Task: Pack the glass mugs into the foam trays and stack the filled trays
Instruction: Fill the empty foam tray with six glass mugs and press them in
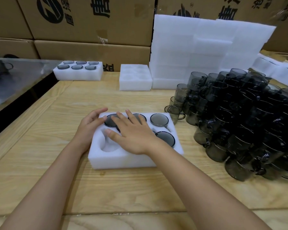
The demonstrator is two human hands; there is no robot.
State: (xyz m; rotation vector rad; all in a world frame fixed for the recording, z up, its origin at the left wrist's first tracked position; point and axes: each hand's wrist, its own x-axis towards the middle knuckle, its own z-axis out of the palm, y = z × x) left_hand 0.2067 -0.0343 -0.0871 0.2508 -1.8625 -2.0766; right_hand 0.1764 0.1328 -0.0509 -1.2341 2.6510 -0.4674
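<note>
A white foam tray lies in front of me on the wooden table. Smoky glass mugs sit in its back row and front right pocket; the back right mug shows fully. The front left pocket is empty. My right hand lies flat, fingers spread, over the tray's middle, covering the pocket beneath. My left hand rests at the tray's back left corner, fingers touching the back left mug. Neither hand grips anything.
A big pile of loose dark mugs fills the table's right side. A filled tray sits far left, a stack of empty trays and tall foam sheets behind. Cardboard boxes form the back wall.
</note>
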